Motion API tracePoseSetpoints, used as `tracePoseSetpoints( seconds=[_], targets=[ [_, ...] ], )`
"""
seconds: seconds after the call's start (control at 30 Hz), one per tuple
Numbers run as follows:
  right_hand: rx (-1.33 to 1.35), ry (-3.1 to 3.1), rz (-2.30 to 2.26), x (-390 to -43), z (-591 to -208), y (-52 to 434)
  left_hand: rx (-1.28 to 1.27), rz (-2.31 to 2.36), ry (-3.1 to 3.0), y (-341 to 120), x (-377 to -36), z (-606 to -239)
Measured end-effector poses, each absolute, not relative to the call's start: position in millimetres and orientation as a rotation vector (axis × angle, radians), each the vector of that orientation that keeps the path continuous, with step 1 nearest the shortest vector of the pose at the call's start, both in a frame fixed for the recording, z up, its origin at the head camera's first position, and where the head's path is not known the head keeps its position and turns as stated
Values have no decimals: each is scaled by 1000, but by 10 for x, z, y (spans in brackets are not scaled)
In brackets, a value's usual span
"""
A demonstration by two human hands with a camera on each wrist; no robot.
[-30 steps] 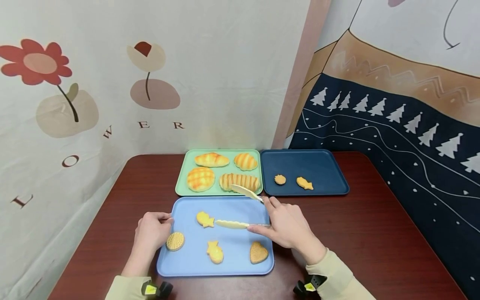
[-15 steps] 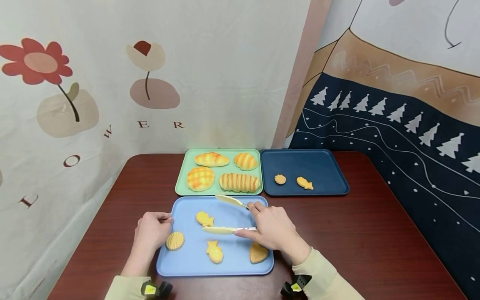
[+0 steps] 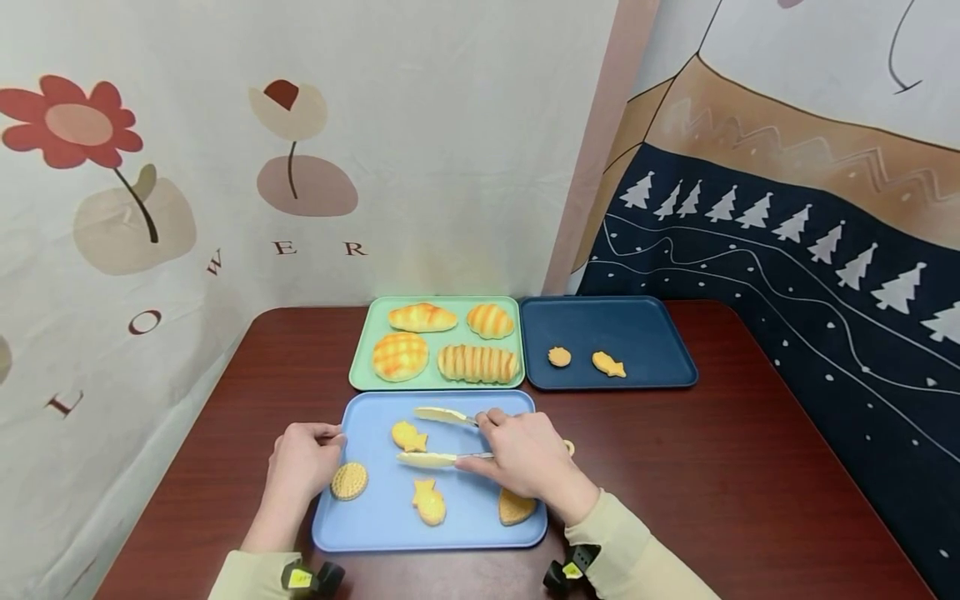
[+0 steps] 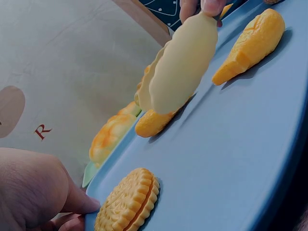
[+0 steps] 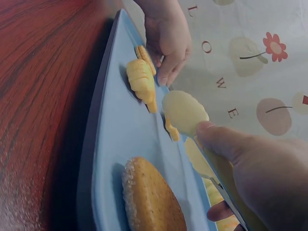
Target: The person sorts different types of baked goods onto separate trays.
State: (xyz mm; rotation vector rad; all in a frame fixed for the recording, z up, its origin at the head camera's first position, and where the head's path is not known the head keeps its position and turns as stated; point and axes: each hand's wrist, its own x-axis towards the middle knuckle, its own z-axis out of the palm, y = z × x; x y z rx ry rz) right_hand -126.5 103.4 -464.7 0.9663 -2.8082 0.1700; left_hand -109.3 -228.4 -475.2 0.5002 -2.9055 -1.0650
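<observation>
The right hand (image 3: 525, 457) grips a pair of cream tongs (image 3: 435, 435), fingers curled round the handles and the two scalloped blades spread apart over the light blue tray (image 3: 480, 537). Between the blades, at about 9 o'clock from the hand, lies a yellow fish-shaped cookie (image 3: 408, 437); from the head view it is unclear whether either blade touches it. The left hand (image 3: 302, 462) rests on the tray's 9 o'clock rim, fingers curled round the edge, just beside a round sandwich cookie (image 3: 349, 481).

On the same tray a second fish cookie (image 3: 430, 502) lies at 6 o'clock, and a heart-shaped cookie (image 3: 514, 507) at 4 o'clock is partly hidden by the right hand in the head view. The right wrist view shows it fully, a sugared brown biscuit (image 5: 153, 197) close below the palm, which the head camera hides. The left wrist view shows the near blade (image 4: 180, 65) raised above the tray, its edge over the fish cookie (image 4: 154, 122), and the sandwich cookie's ridged double layer (image 4: 128, 202).

At 12 o'clock a green tray (image 3: 362, 367) holds four bread rolls (image 3: 450, 342); at 1 o'clock a dark blue tray (image 3: 652, 350) carries a small round cookie (image 3: 558, 357) and a small fish cookie (image 3: 608, 364). All sit on a dark red table (image 3: 750, 467).
</observation>
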Motion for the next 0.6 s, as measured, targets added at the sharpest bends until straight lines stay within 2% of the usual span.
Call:
tracePoseSetpoints(
  seconds=[0.6],
  targets=[
    [1015, -2729, 185, -1286, -4679, 989, 498, -1055, -2903, -2277, -1082, -4731]
  ],
)
